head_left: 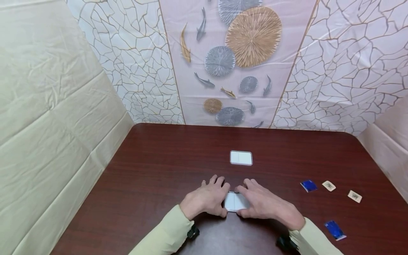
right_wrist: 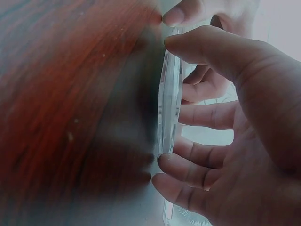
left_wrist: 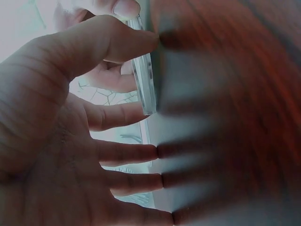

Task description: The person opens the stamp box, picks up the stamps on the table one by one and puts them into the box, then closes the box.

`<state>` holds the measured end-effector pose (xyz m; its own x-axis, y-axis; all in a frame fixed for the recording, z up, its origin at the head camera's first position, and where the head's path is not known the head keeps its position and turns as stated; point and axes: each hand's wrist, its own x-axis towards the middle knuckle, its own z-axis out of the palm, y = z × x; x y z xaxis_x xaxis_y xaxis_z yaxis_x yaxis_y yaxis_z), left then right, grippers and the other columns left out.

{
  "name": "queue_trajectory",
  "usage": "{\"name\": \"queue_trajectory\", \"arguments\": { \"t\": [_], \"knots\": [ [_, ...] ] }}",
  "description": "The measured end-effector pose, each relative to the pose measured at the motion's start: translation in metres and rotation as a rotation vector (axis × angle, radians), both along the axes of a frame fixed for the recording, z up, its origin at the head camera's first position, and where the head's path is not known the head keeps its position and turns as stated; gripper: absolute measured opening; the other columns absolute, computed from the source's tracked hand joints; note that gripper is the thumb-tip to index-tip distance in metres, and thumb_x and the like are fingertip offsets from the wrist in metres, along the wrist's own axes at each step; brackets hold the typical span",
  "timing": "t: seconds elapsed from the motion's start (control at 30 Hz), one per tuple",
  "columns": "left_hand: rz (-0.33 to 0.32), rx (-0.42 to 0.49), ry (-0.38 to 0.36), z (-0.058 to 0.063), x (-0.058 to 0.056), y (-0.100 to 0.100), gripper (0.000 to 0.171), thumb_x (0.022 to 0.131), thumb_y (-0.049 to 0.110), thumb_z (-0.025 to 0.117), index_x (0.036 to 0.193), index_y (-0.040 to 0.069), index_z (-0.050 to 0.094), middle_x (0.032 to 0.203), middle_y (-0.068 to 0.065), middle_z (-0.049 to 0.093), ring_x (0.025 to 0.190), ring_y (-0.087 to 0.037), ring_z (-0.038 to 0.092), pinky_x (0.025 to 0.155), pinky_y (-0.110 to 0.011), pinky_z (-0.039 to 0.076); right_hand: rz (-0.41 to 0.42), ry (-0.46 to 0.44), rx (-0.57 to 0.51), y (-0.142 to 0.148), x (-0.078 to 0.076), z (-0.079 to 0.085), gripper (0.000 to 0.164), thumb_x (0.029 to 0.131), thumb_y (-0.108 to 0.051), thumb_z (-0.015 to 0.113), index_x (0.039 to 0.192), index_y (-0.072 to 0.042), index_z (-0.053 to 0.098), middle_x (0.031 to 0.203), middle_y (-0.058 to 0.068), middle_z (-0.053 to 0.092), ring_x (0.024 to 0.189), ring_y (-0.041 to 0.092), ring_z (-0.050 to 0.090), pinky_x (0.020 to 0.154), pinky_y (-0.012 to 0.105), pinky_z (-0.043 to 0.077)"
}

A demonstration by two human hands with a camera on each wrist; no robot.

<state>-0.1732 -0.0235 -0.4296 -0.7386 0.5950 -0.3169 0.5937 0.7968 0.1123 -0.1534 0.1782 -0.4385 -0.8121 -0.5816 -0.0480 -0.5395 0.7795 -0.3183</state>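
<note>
A flat rectangular clear plastic case [head_left: 235,202], white-looking from above, lies low at the tabletop between the two hands. My left hand [head_left: 208,199] holds its left side, thumb at the near edge and index finger at the far edge. The other fingers of that hand spread down to the tabletop in the left wrist view. From the right, my right hand [head_left: 262,201] grips the same case [right_wrist: 169,99], its thumb on the near edge and fingertips at the far edge. The right hand covers the case's right end in the head view.
A second similar clear case [head_left: 241,158] lies farther back on the dark wooden table [head_left: 165,152]. To the right are two blue packets [head_left: 309,186] and two small cream pieces [head_left: 329,186] with dark print. Patterned cloth [head_left: 220,106] hangs behind the table.
</note>
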Motion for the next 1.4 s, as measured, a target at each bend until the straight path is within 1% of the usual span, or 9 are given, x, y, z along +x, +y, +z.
{"name": "queue_trajectory", "arguments": {
  "t": [0.27,0.37,0.6,0.7,0.83,1.07,1.23,1.4],
  "knots": [
    [0.024,0.002,0.003,0.0,0.002,0.002,0.072,0.075,0.046,0.078,0.13,0.013,0.044,0.146,-0.01,0.04,0.142,-0.034,0.035,0.102,-0.059,0.043,0.028,0.045,-0.016,-0.001,0.001,-0.003,0.053,0.076,-0.039,0.08,0.118,-0.014,0.06,0.098,-0.004,0.048,0.088,0.013,0.042,0.069,0.023,0.039],
    [0.027,0.009,-0.001,0.0,0.002,0.002,0.073,0.075,0.046,0.078,0.13,0.012,0.044,0.146,-0.01,0.04,0.142,-0.034,0.035,0.102,-0.06,0.043,0.026,0.043,-0.021,0.0,0.0,-0.003,0.053,0.074,-0.038,0.08,0.117,-0.014,0.06,0.098,-0.004,0.048,0.089,0.013,0.042,0.069,0.023,0.039],
    [0.032,-0.005,-0.017,0.0,0.003,0.003,0.071,0.076,0.048,0.077,0.131,0.015,0.046,0.148,-0.009,0.038,0.143,-0.033,0.033,0.104,-0.059,0.042,0.027,0.007,-0.039,0.001,0.001,-0.004,0.054,0.074,-0.037,0.081,0.118,-0.014,0.06,0.102,-0.004,0.049,0.091,0.013,0.041,0.069,0.023,0.039],
    [0.033,-0.005,-0.025,0.0,0.003,0.003,0.071,0.077,0.048,0.077,0.131,0.015,0.045,0.149,-0.009,0.038,0.143,-0.033,0.033,0.104,-0.059,0.041,0.034,0.012,-0.047,0.002,0.001,-0.005,0.053,0.074,-0.038,0.081,0.117,-0.015,0.06,0.102,-0.005,0.05,0.091,0.012,0.041,0.068,0.022,0.039],
    [0.031,-0.003,-0.018,0.0,0.003,0.003,0.07,0.076,0.048,0.077,0.129,0.016,0.046,0.147,-0.008,0.039,0.142,-0.032,0.034,0.103,-0.059,0.042,0.046,0.035,-0.057,0.004,0.0,-0.006,0.053,0.073,-0.038,0.081,0.116,-0.015,0.059,0.101,-0.005,0.049,0.089,0.012,0.04,0.069,0.022,0.038],
    [0.024,-0.014,0.005,0.0,0.002,0.003,0.071,0.075,0.049,0.077,0.129,0.015,0.047,0.146,-0.008,0.041,0.141,-0.031,0.036,0.102,-0.058,0.043,0.047,0.009,-0.098,0.005,-0.001,-0.001,0.049,0.075,-0.037,0.081,0.114,-0.017,0.058,0.099,-0.006,0.049,0.088,0.011,0.041,0.07,0.021,0.038],
    [0.024,-0.018,0.004,0.0,0.002,0.002,0.07,0.076,0.049,0.076,0.13,0.016,0.047,0.146,-0.008,0.04,0.141,-0.031,0.036,0.102,-0.058,0.044,0.038,-0.007,-0.084,0.005,-0.001,0.002,0.05,0.075,-0.037,0.081,0.114,-0.017,0.058,0.099,-0.006,0.048,0.09,0.012,0.042,0.069,0.021,0.039],
    [0.02,-0.014,0.005,0.001,0.001,0.001,0.066,0.076,0.048,0.077,0.127,0.017,0.048,0.144,-0.006,0.041,0.14,-0.03,0.037,0.101,-0.056,0.044,0.002,-0.037,-0.053,0.006,-0.002,0.007,0.052,0.075,-0.038,0.081,0.116,-0.017,0.058,0.1,-0.005,0.048,0.09,0.012,0.041,0.069,0.022,0.039]
  ]
}}
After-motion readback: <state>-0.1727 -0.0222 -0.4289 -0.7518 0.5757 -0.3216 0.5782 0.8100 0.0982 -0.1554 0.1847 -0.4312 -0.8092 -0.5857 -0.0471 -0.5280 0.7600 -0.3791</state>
